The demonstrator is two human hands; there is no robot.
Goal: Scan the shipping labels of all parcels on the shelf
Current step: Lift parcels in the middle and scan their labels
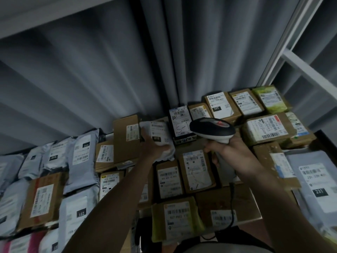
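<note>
My left hand [152, 146] grips a small white poly-bag parcel [160, 136] with a label marked 010, lifted a little above the other parcels. My right hand [228, 148] holds a handheld barcode scanner [212, 129], black and grey with a red mark on top. The scanner's head points left toward the white parcel, close beside it. The scanner's cable [232, 203] hangs down over the boxes. Many labelled parcels cover the shelf [326, 137]: brown cartons [196, 170] in the middle and right, grey poly bags [82, 161] at the left.
A grey corrugated wall [127, 70] rises behind the shelf. A white shelf frame [300, 64] stands at the right. A black box with a white label [179, 123] sits just behind the scanner. Green-wrapped parcels [269, 99] lie at the far right corner.
</note>
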